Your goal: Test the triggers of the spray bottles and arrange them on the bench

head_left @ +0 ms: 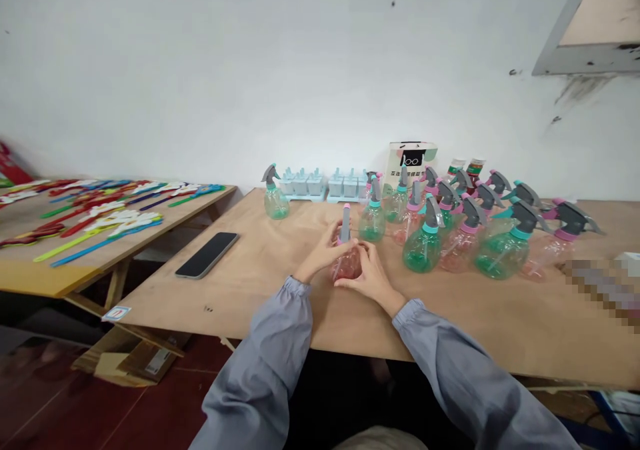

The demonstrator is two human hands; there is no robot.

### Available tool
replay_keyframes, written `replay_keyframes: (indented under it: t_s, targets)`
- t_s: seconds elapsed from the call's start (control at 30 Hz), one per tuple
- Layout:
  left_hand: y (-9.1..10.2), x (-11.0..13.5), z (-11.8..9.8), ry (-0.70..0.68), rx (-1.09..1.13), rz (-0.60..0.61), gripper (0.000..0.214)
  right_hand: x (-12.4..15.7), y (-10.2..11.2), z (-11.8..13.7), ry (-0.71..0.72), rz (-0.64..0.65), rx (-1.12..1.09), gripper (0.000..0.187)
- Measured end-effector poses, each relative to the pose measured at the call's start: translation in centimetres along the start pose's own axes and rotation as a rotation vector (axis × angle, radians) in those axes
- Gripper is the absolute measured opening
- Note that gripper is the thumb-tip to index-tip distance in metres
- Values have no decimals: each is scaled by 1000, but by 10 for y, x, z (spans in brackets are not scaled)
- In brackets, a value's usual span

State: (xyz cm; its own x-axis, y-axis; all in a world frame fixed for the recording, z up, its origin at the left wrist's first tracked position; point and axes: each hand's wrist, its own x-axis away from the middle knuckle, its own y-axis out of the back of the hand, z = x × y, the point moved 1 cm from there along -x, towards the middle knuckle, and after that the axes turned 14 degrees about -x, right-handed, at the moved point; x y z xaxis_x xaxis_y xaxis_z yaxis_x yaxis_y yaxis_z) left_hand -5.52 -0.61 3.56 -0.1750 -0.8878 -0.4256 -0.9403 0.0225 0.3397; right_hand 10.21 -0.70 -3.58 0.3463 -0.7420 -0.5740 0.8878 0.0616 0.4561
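Plywood table (280, 303) has bare room up front; left hand (325, 253) and right hand (370, 273) clamp a pink spray bottle (345, 263), phone (207, 255) near the edge.

**Lettering in view.** The white box (413, 160) at the back of the desk (260, 283) is showing a black panel with two rings, reading like "OO". The row of dark Chinese characters beneath it is coming out too small to read. Two tubes (465, 167) beside the box are carrying red and green labels with blurred print. A sticker (116, 313) on the desk's left corner is bearing an unreadable red mark. The carton (125, 363) underneath is showing an illegible label (156, 362).
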Motion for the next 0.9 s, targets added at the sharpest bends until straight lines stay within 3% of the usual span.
replay_keyframes:
  t_s: [0.1,0.17,0.3,0.4,0.5,0.63,0.8,0.9]
  targets:
    - [-1,4,1,-23,13,38,78,1,1,6,33,9,74,103]
    - [3,5,2,-25,50,60,73,-3,6,6,79,-21,79,89]
    - [17,7,4,3,196,80,56,-29,19,-8,94,-387,44,59]
    - [24,9,4,10,324,62,48,-56,22,-29,25,-548,43,68]
    - [26,11,4,35,444,43,44,-76,19,-51,-29,-582,23,80]
    - [27,11,3,92,600,-33,49,-86,15,-71,-57,-567,-10,81]
    - [28,12,5,115,689,-49,45,-80,14,-77,-27,-561,-74,81]
    - [31,14,12,124,685,-29,41,-67,12,-71,7,-485,-146,82]
